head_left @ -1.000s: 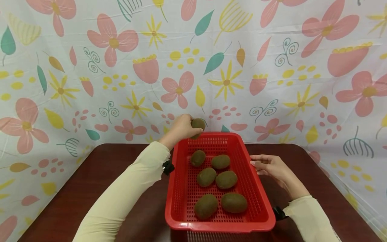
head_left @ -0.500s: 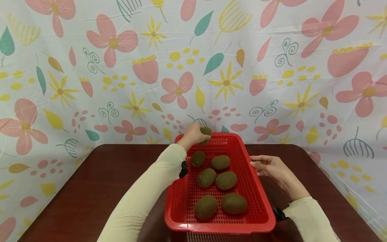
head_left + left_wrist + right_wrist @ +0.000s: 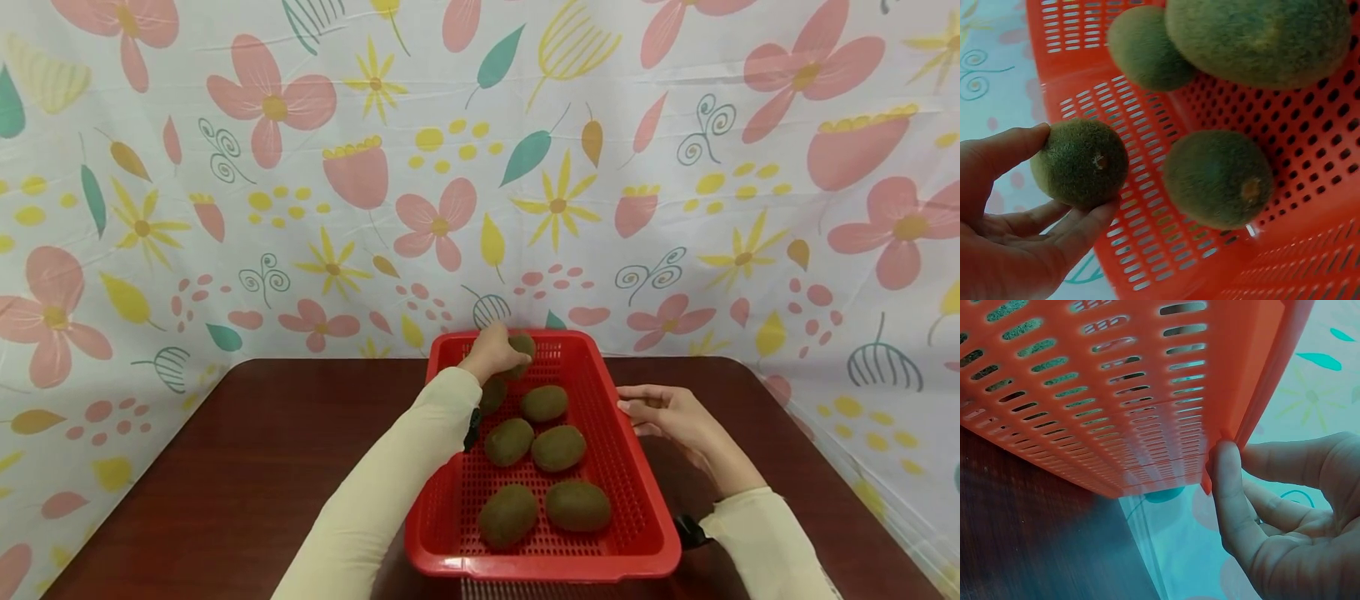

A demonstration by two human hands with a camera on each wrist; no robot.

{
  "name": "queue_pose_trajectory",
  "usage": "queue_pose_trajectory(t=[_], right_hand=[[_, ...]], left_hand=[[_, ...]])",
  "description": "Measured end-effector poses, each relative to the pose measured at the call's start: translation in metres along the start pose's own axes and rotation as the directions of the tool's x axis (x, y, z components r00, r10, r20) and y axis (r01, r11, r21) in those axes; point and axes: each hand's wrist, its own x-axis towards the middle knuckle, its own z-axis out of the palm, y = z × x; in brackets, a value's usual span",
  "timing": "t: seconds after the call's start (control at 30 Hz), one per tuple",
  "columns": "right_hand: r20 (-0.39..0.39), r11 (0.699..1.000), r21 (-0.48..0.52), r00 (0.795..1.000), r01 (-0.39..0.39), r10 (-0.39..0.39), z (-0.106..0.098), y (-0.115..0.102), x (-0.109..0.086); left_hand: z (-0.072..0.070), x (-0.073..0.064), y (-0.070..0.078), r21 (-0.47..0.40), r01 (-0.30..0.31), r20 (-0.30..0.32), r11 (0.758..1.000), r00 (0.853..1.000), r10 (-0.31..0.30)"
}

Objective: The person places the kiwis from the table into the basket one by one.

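A red perforated basket stands on a dark brown table. Several brown kiwis lie in it, among them one at mid-basket and one at the front. My left hand reaches over the basket's far end and holds a kiwi low inside it. In the left wrist view, thumb and fingers of that hand cup this kiwi just above the basket floor, next to another kiwi. My right hand touches the basket's right rim; its thumb lies against the rim's edge.
A flowered cloth hangs as a backdrop right behind the table's far edge and down its right side. Bare tabletop lies left of the basket. One kiwi is partly hidden behind my left sleeve.
My left hand has carried its kiwi from above the basket's far left corner down and rightward into the far end. The right hand and basket have stayed put.
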Motion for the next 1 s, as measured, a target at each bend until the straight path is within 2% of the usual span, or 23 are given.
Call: queue_pose_trajectory(t=[0.2,0.33,0.53,0.8,1.0], right_hand=[[-0.005,1.0,0.001,1.0,-0.002,0.002,0.0,-0.002,-0.001],[-0.002,1.0,0.0,1.0,-0.006,0.006,0.0,-0.001,-0.001],[-0.006,1.0,0.002,1.0,-0.004,0.004,-0.001,-0.001,0.0],[-0.005,1.0,-0.006,1.0,-0.015,0.015,0.0,0.0,0.0],[-0.001,1.0,-0.002,1.0,-0.008,0.008,0.0,-0.001,0.0]], left_hand=[[0.016,0.003,-0.002,0.069,0.0,0.018,0.998,1.0,-0.001],[0.023,0.003,-0.004,0.084,0.005,0.01,0.996,1.0,-0.006],[0.024,0.0,0.001,0.117,0.02,-0.023,0.993,1.0,-0.018],[0.027,-0.003,0.0,0.213,0.067,-0.003,0.975,0.998,-0.068],[0.03,-0.002,-0.002,0.227,0.074,0.012,0.971,0.997,-0.079]])
